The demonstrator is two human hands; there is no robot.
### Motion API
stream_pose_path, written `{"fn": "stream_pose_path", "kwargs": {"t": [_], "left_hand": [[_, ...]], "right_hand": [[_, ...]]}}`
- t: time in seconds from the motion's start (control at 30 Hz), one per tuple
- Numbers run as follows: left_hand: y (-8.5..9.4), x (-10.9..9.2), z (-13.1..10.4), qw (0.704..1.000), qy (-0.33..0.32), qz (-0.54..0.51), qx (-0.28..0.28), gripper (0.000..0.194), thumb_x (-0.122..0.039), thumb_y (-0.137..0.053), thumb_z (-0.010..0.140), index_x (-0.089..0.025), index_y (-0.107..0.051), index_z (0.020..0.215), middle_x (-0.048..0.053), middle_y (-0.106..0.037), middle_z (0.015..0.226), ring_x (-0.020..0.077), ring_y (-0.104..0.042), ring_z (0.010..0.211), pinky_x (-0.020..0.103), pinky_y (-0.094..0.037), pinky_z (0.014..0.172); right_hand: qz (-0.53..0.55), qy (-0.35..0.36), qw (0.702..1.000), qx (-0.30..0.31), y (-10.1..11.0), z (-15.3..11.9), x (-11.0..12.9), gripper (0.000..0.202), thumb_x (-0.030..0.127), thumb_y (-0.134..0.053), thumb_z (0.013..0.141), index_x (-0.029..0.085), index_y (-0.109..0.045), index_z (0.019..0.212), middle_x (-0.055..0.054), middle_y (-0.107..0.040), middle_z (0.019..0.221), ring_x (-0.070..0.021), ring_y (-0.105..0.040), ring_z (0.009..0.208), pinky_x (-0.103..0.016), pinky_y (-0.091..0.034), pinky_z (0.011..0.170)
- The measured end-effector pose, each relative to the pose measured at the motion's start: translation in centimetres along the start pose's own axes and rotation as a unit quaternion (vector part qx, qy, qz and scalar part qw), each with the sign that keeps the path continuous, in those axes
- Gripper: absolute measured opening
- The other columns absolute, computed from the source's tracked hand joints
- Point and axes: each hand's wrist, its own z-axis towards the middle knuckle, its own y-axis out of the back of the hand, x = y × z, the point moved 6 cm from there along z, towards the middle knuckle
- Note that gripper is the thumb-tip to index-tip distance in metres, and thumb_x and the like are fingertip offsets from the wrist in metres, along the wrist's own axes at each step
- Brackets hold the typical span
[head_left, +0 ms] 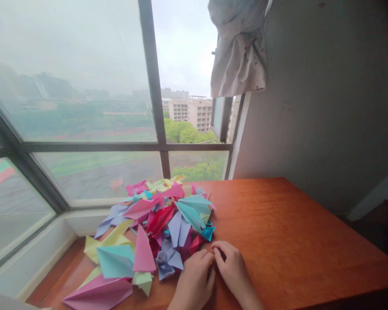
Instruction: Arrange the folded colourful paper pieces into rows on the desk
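My left hand and my right hand meet low over the table, their fingertips nearly touching. Both are closed, with fingers curled into a pinch. Whatever may be between them is hidden or too small to name. Just left of my left hand sits a blue-purple folded paper piece. A dark red folded paper lies right behind my fingers. Beyond them spreads a heap of coloured paper planes, among them a light blue plane, a pink plane and a magenta plane.
The heap rests on a reddish-brown wooden table that runs off to the right. Behind it stand framed windows, one pane open, with buildings and trees outside. A knotted curtain hangs above, beside a grey wall.
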Motion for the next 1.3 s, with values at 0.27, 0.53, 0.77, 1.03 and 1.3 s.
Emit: {"fn": "stream_pose_path", "kwargs": {"t": [0.27,0.53,0.77,1.03,1.3], "left_hand": [[0.08,-0.1,-0.02,1.0,0.006,0.004,0.007,0.022,-0.008,-0.047,0.082,-0.02,-0.063,0.09,0.006,-0.068,0.093,0.0219,-0.064,0.088,0.03,-0.051,0.078],[-0.03,0.13,0.0,1.0,0.004,0.007,0.002,0.019,-0.009,-0.047,0.082,-0.021,-0.061,0.088,0.005,-0.067,0.092,0.021,-0.064,0.086,0.03,-0.05,0.076],[-0.17,0.22,-0.04,1.0,-0.003,0.002,-0.004,0.024,-0.007,-0.046,0.081,-0.021,-0.062,0.092,0.005,-0.068,0.095,0.021,-0.064,0.089,0.03,-0.05,0.079],[-0.24,0.25,0.02,1.0,0.003,0.015,0.006,0.021,-0.008,-0.047,0.082,-0.021,-0.062,0.089,0.006,-0.068,0.094,0.0216,-0.065,0.088,0.031,-0.05,0.077],[-0.41,0.4,-0.01,1.0,0.008,0.016,0.017,0.021,-0.008,-0.046,0.083,-0.02,-0.062,0.09,0.006,-0.067,0.094,0.022,-0.064,0.088,0.032,-0.05,0.078]], "right_hand": [[-0.001,0.002,1.0,-0.004,0.07,0.12,0.07,0.03,0.024,-0.044,0.089,0.021,-0.073,0.092,-0.009,-0.074,0.094,-0.0219,-0.069,0.085,-0.03,-0.053,0.082],[-0.003,0.004,1.0,-0.007,0.06,0.1,-0.07,0.029,0.023,-0.045,0.088,0.021,-0.074,0.092,-0.008,-0.074,0.094,-0.0215,-0.069,0.085,-0.03,-0.053,0.081],[0.007,0.005,1.0,-0.007,0.21,0.08,0.29,0.029,0.024,-0.045,0.089,0.021,-0.074,0.09,-0.008,-0.074,0.092,-0.0213,-0.069,0.084,-0.029,-0.053,0.08],[-0.003,0.002,1.0,-0.007,0.22,0.08,0.27,0.029,0.024,-0.044,0.089,0.021,-0.073,0.091,-0.008,-0.074,0.092,-0.0209,-0.069,0.084,-0.029,-0.052,0.079],[-0.002,0.01,1.0,-0.011,0.32,0.02,0.46,0.028,0.022,-0.044,0.089,0.022,-0.072,0.092,-0.007,-0.073,0.094,-0.0208,-0.069,0.086,-0.028,-0.052,0.079]]}}
